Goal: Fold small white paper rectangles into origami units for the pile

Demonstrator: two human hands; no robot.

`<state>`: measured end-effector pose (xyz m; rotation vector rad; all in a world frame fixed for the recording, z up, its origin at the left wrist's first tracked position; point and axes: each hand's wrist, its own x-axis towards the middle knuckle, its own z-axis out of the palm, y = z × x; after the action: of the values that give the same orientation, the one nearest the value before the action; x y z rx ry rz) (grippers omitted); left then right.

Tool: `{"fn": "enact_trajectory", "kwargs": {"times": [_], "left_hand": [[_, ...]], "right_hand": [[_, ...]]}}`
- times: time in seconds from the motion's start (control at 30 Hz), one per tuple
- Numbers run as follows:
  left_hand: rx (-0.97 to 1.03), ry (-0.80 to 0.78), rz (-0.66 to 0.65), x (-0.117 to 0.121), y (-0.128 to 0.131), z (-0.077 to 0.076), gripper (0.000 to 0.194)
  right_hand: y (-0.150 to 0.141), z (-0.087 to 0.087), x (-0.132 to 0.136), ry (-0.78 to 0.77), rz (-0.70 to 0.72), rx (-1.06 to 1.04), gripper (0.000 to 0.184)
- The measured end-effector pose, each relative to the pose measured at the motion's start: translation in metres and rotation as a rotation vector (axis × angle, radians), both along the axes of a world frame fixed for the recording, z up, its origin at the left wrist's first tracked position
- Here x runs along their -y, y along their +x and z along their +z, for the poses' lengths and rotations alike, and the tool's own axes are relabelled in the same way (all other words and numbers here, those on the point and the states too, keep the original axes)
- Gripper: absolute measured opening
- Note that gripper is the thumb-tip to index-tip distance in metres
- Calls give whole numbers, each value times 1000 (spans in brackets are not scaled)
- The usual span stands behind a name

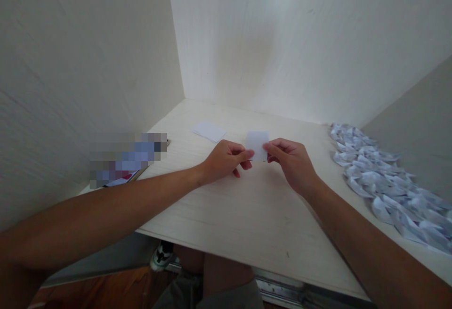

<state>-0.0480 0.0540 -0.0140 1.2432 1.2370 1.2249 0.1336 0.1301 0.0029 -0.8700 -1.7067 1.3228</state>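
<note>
A small white piece of paper (257,143) is held up between my two hands, a little above the table. My left hand (231,157) pinches its lower left corner between thumb and fingers. On the right edge, my right hand (287,158) grips it the same way, thumb on the near face. Behind my left hand, more flat white paper (209,131) lies on the table; how many sheets there are, I cannot tell.
Many folded white paper pieces (377,172) are heaped along the table's right side. A blurred-out, flat object (130,160) lies at the left edge. Pale walls (282,50) enclose the white table (226,210) at the back and sides.
</note>
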Motion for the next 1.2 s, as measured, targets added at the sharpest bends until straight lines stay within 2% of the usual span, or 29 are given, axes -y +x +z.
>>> {"fn": "enact_trajectory", "kwargs": {"times": [0.27,0.37,0.4,0.5,0.53,0.67,0.87,1.03,1.2], "left_hand": [[-22,37,35,1,1,-2,24],[-71,158,56,0,-2,-6,19],[-98,221,70,-1,-3,-8,23],[-220,426,91,0,-7,-11,61],[-267,490,87,0,-8,-12,63],[-421,688,69,-1,-11,-11,34],[-461,834,120,-4,-14,-9,15],[-426,849,156,-4,-13,-10,17],[-290,759,164,-2,-10,-9,22]], "right_hand": [[-2,-2,-3,-43,-96,-114,19],[-1,0,-5,-107,-139,-159,20],[-1,0,-6,-138,-143,-168,21],[-1,1,-5,-226,-111,-171,21],[-2,2,-4,-247,-86,-163,22],[-3,1,0,-295,5,-120,25],[-4,-1,1,-302,32,-123,31],[-3,-1,0,-263,37,-160,38],[-1,-1,2,-176,69,-182,43]]}}
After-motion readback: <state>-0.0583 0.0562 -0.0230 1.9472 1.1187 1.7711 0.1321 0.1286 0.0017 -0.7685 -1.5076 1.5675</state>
